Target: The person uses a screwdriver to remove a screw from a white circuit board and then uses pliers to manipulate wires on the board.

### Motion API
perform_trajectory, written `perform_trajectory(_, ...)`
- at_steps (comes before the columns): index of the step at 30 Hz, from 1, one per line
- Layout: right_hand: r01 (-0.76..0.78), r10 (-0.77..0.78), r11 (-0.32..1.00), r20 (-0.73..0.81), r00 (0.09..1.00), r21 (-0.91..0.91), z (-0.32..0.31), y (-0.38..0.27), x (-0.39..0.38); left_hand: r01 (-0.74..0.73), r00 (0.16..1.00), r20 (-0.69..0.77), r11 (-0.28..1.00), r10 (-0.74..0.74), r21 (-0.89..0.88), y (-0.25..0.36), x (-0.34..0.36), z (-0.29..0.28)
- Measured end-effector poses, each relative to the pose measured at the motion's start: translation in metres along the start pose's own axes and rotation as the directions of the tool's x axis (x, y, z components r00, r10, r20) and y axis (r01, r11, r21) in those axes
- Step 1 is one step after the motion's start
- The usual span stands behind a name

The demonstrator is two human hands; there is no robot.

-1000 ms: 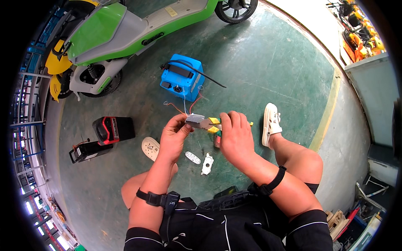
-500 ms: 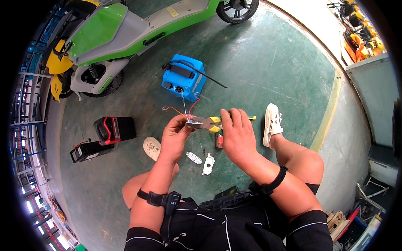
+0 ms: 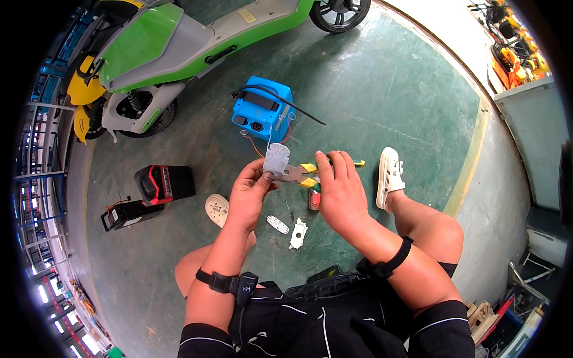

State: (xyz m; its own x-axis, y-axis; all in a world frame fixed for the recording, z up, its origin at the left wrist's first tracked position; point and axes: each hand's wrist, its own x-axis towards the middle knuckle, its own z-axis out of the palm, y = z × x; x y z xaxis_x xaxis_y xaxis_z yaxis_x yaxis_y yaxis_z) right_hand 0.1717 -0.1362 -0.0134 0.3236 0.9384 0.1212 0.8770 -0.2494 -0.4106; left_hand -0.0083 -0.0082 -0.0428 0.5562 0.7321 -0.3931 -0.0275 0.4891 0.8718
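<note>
Left hand [image 3: 249, 192] gripping white module [image 3: 276, 160], right hand [image 3: 338, 190] gripping pliers [image 3: 296, 173] (yellow-handled).

Bright daylight, sharp centre, fisheye-bent dark rim

Your left hand [image 3: 249, 190] has tipped the small white module [image 3: 276, 159] upright — a second ago it lay flatter by the pliers [image 3: 301, 173]. Right hand [image 3: 337, 190] shifted slightly lower.

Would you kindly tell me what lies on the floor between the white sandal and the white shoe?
In the head view, between the white sandal and the white shoe lie two small white parts and a small red piece.
</note>
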Motion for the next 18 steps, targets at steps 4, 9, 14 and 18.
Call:
perform_trajectory(4,-0.007,0.007,0.999,0.002,1.0,0.045,0.0002,0.0008,-0.0007,-0.004,1.0,0.012,1.0,0.004,0.003,0.0019,-0.0016,0.0015)
perform_trajectory(9,-0.029,0.028,0.991,0.011,1.0,0.134,0.0027,0.0018,-0.0019,-0.051,0.998,-0.025,0.998,0.052,0.038,0.0016,0.0,-0.0003)
perform_trajectory(14,-0.116,0.108,0.96,0.047,0.993,0.253,0.0024,0.0042,-0.0018,-0.044,0.998,-0.042,0.996,0.048,0.075,0.0072,-0.0006,0.0026)
perform_trajectory(18,-0.156,0.142,0.945,0.066,0.988,0.287,-0.0049,0.0031,0.0014,-0.026,0.998,-0.059,0.994,0.032,0.108,0.0086,-0.0001,0.0004)
